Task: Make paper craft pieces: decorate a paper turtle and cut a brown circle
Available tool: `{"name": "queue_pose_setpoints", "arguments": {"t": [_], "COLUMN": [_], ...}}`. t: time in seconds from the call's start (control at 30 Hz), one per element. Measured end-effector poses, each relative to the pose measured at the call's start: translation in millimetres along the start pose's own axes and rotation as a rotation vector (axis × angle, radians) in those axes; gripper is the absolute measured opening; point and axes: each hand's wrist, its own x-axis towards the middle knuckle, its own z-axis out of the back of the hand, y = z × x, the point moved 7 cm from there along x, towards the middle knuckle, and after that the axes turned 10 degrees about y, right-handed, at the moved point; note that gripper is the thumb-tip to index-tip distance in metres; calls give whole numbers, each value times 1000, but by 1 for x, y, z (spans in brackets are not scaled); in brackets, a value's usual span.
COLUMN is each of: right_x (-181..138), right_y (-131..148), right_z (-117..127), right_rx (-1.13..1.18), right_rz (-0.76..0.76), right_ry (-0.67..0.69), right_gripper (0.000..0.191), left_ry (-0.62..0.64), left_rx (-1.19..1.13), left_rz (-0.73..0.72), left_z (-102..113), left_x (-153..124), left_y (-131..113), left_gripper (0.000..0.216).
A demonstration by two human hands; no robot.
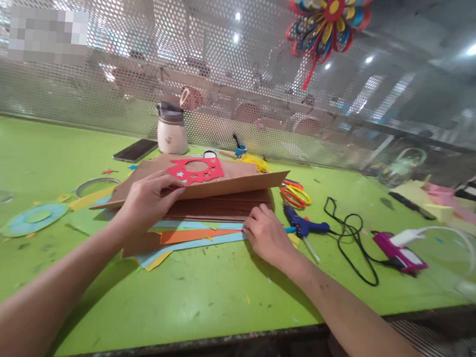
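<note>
Both forearms reach forward. The left hand curls, apparently pinching; the right hand lies palm-down, fingers bent.

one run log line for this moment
left hand: holds up top brown card sheet | right hand: rests on stack of coloured paper sheets | nearby: blue glue gun

The left hand is holding up a brown cardboard sheet carrying a red paper cutout, while the right hand is resting on the stack of coloured paper sheets beneath, near a blue glue gun.
</note>
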Motion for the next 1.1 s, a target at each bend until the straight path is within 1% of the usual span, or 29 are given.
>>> {"name": "queue_pose_setpoints", "arguments": {"t": [0.1, 0.23, 0.37, 0.47, 0.53, 0.63, 0.77, 0.87, 0.93, 1.03, 1.1], "right_x": [1, 0, -1, -2, -4, -8, -14, -17, -20, -22, -22], "right_y": [-2, -6, -11, -21, -33, -58, -90, -105, -111, -115, -115], "right_z": [0, 3, 10, 16, 19, 20, 11, 2, -3, -9, -12], "right_rx": [10, 68, 207, 378, 516, 749, 1117, 1365, 1499, 1635, 1679], "right_rz": [-15, -31, -65, -122, -184, -324, -536, -670, -746, -823, -839], "right_ry": [13, 2, -62, -143, -206, -297, -355, -361, -342, -295, -263], "right_gripper": [19, 15, 21, 24, 24, 20, 22, 27, 30, 38, 37], "left_ry": [0, 2, 3, -1, 17, 75, 159, 210, 249, 315, 367], "left_rx": [2, 3, 3, 16, 35, 84, 178, 234, 262, 298, 319], "left_rz": [-2, -15, -44, -72, -103, -169, -243, -270, -275, -275, -275], "left_z": [0, 0, 0, 1, 0, -4, -10, -11, -11, -10, -10], "left_x": [0, 0, -1, -3, -5, -8, -12, -15, -17, -19, -19], "left_y": [2, 1, -5, -10, -13, -18, -26, -34, -41, -50, -53], "left_gripper": [14, 14, 15, 14, 15, 18, 23, 28, 30, 30, 29]}}
